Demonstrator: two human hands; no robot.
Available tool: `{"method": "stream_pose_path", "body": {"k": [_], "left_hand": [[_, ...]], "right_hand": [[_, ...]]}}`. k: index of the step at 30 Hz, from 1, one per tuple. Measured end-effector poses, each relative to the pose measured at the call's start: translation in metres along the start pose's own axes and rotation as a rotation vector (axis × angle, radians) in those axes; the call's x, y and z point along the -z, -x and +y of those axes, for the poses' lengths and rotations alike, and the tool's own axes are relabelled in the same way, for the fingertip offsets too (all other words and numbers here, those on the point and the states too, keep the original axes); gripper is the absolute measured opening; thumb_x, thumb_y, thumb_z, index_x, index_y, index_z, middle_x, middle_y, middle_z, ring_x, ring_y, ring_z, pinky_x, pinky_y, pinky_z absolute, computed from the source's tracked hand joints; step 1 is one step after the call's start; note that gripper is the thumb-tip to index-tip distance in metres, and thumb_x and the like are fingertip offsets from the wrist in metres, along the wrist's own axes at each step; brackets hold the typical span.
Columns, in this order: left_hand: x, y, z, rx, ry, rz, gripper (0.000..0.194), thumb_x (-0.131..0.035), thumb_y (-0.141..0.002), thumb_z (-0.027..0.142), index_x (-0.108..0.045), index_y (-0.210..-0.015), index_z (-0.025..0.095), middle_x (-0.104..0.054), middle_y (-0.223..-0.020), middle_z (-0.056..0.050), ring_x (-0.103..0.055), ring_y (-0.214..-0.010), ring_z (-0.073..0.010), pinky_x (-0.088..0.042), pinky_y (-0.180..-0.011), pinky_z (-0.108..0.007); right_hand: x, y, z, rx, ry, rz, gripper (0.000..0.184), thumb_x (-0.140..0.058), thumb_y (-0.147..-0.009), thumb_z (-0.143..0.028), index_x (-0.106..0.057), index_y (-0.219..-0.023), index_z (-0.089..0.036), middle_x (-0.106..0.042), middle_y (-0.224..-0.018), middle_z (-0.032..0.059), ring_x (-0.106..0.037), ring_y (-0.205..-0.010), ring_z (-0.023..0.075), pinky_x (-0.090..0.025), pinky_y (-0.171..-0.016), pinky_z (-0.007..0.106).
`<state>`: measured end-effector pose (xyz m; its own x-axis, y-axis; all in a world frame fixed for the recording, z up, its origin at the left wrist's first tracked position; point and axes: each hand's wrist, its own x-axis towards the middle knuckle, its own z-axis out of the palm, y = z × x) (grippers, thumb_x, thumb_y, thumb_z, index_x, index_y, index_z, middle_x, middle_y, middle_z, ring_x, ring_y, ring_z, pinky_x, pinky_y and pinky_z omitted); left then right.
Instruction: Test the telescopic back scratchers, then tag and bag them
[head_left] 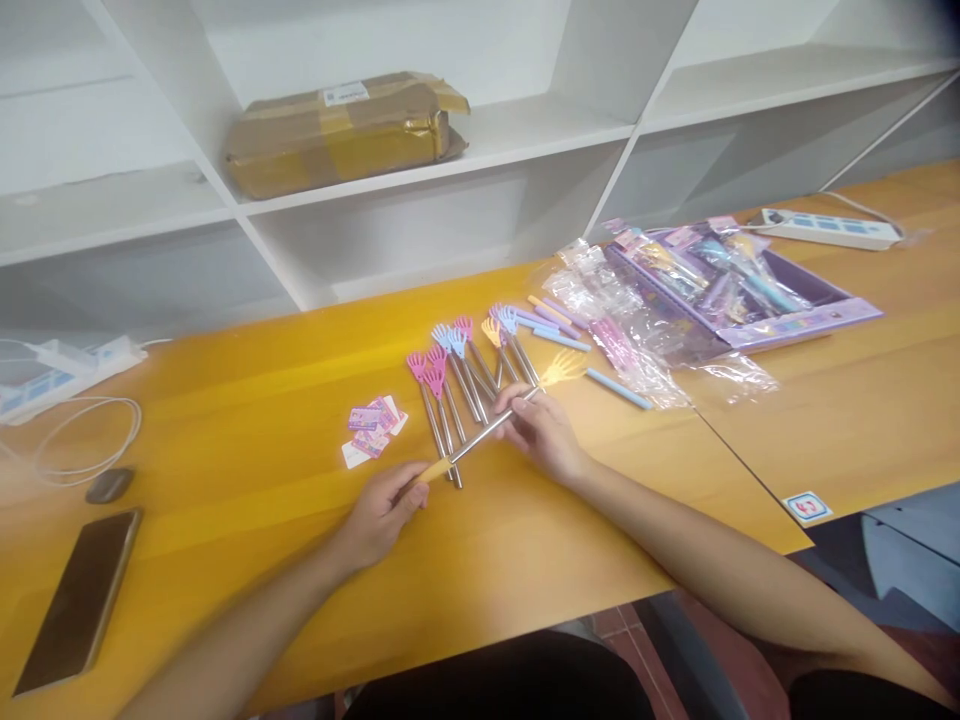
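Between both hands I hold a back scratcher (487, 430) with a yellow claw head, a metal rod and a yellow handle. My left hand (386, 510) is closed round the yellow handle. My right hand (544, 430) grips the rod just below the claw. Just beyond lie several metal rods with pink claw heads (435, 380), blue claw heads (450, 338) and a yellow one (492, 332). Loose coloured handles (559, 340) in blue, purple and yellow lie behind my right hand, with a blue handle (619, 388) nearer. Small printed cards (373, 425) are piled beyond my left hand.
A purple display box (795, 325) holds bagged items at the right, beside clear plastic bags (600, 285). Power strips (832, 230) stand at both sides. A phone (79, 600) and a dark mouse-like object (109, 486) lie left. A taped parcel (345, 140) sits on the shelf.
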<state>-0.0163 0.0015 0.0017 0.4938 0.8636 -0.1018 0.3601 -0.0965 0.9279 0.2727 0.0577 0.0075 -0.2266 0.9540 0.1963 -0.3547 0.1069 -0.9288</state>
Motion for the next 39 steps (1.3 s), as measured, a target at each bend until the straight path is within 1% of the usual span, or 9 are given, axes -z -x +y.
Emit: {"method": "stream_pose_path", "body": {"k": [6, 11, 16, 20, 24, 28, 35, 37, 39], "left_hand": [[0.001, -0.003, 0.005, -0.059, -0.109, 0.105, 0.034, -0.049, -0.111, 0.046, -0.072, -0.121, 0.022, -0.061, -0.091, -0.002, -0.056, -0.084, -0.0181, -0.044, -0.079, -0.031], [0.000, -0.006, 0.001, -0.063, -0.147, 0.190, 0.037, -0.051, -0.110, 0.046, -0.072, -0.131, 0.023, -0.062, -0.093, -0.004, -0.058, -0.088, -0.0204, -0.045, -0.080, -0.032], [0.000, -0.005, -0.004, -0.082, -0.169, 0.195, 0.035, -0.053, -0.111, 0.044, -0.073, -0.130, 0.024, -0.063, -0.095, -0.004, -0.059, -0.089, -0.0196, -0.045, -0.081, -0.032], [0.001, -0.005, -0.004, -0.076, -0.158, 0.177, 0.035, -0.053, -0.111, 0.045, -0.073, -0.130, 0.024, -0.064, -0.095, -0.004, -0.060, -0.089, -0.0197, -0.046, -0.081, -0.032], [0.002, -0.005, -0.003, -0.072, -0.151, 0.175, 0.036, -0.052, -0.111, 0.046, -0.074, -0.128, 0.024, -0.064, -0.093, -0.004, -0.060, -0.088, -0.0199, -0.046, -0.081, -0.032], [0.002, -0.004, -0.002, -0.084, -0.140, 0.165, 0.035, -0.053, -0.110, 0.046, -0.075, -0.125, 0.023, -0.065, -0.091, -0.004, -0.059, -0.087, -0.0198, -0.046, -0.080, -0.031], [0.002, -0.004, -0.002, -0.065, -0.129, 0.129, 0.033, -0.054, -0.109, 0.046, -0.075, -0.123, 0.024, -0.067, -0.092, -0.004, -0.062, -0.088, -0.0198, -0.047, -0.082, -0.031], [0.003, -0.004, -0.003, -0.059, -0.126, 0.128, 0.032, -0.055, -0.109, 0.045, -0.075, -0.122, 0.024, -0.067, -0.092, -0.003, -0.063, -0.088, -0.0196, -0.047, -0.082, -0.031], [0.003, -0.005, -0.002, -0.056, -0.129, 0.121, 0.031, -0.055, -0.109, 0.045, -0.075, -0.120, 0.024, -0.067, -0.092, -0.003, -0.063, -0.088, -0.0195, -0.047, -0.083, -0.031]], "right_hand": [[0.003, 0.006, -0.002, 0.119, 0.154, -0.035, 0.033, -0.063, -0.105, -0.054, -0.067, -0.101, -0.022, -0.068, -0.071, -0.0005, -0.044, -0.048, 0.0092, -0.033, -0.049, 0.025], [0.003, 0.009, -0.004, 0.102, 0.215, -0.102, 0.036, -0.060, -0.107, -0.058, -0.065, -0.107, -0.022, -0.069, -0.078, 0.0011, -0.039, -0.046, 0.0083, -0.031, -0.045, 0.025], [0.002, 0.009, 0.001, 0.114, 0.199, -0.146, 0.035, -0.056, -0.109, -0.056, -0.064, -0.108, -0.022, -0.066, -0.080, 0.0001, -0.044, -0.049, 0.0083, -0.035, -0.047, 0.024], [0.001, 0.011, 0.003, 0.187, 0.223, -0.203, 0.033, -0.052, -0.111, -0.052, -0.066, -0.111, -0.022, -0.065, -0.085, 0.0015, -0.048, -0.052, 0.0088, -0.040, -0.049, 0.025], [-0.001, 0.012, 0.001, 0.257, 0.263, -0.237, 0.033, -0.049, -0.113, -0.049, -0.067, -0.111, -0.022, -0.065, -0.087, 0.0029, -0.052, -0.055, 0.0104, -0.047, -0.055, 0.028], [-0.004, 0.012, 0.000, 0.232, 0.259, -0.236, 0.035, -0.049, -0.112, -0.052, -0.067, -0.109, -0.023, -0.064, -0.086, 0.0024, -0.054, -0.055, 0.0112, -0.050, -0.058, 0.030], [-0.010, 0.015, 0.002, 0.217, 0.207, -0.304, 0.030, -0.049, -0.114, -0.045, -0.068, -0.110, -0.023, -0.062, -0.086, 0.0017, -0.055, -0.060, 0.0122, -0.049, -0.061, 0.029], [-0.011, 0.017, 0.003, 0.174, 0.201, -0.319, 0.028, -0.050, -0.114, -0.043, -0.068, -0.111, -0.023, -0.062, -0.086, 0.0013, -0.055, -0.060, 0.0114, -0.049, -0.060, 0.029], [-0.011, 0.017, 0.002, 0.089, 0.201, -0.330, 0.029, -0.053, -0.112, -0.046, -0.069, -0.113, -0.022, -0.063, -0.085, 0.0011, -0.055, -0.060, 0.0111, -0.047, -0.058, 0.027]]}}
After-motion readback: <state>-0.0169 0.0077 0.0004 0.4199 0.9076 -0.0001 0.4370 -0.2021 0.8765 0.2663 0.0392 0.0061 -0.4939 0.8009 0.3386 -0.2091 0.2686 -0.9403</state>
